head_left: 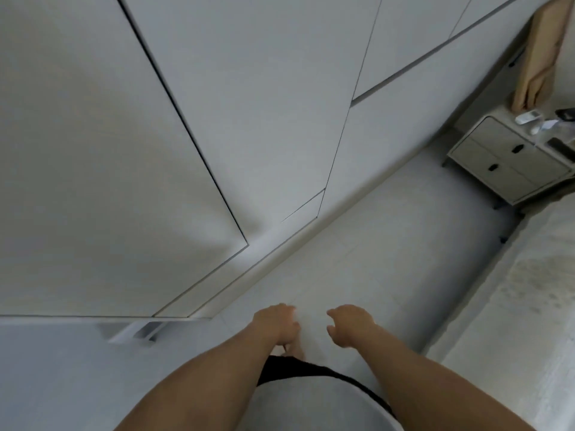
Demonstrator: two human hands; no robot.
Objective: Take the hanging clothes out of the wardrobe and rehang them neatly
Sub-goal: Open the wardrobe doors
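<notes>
— Wardrobe [217, 104] first: where does it sit?
— It fills the upper left and centre of the frame, a run of flat pale doors, all closed, reaching down to the floor [389, 244]. No clothes show anywhere on it.
— And the hands?
— Both reach forward and down at the lower centre, bare forearms coming up from the bottom edge. The left hand [277, 325] is seen from the back, knuckles up, its fingers bent downward out of sight. The right hand [350, 325] is just beside it, apart from it, fingers loosely curled with the thumb toward the left hand.
— Holding anything?
— Nothing in either one; they hang over the floor, touching neither the doors nor each other.
— What else is there?
— A small nightstand [504, 157] with two drawers at the upper right, small items on its top, a tan cloth [541, 57] hanging above it, and the edge of a bed [529, 306] along the right side.
</notes>
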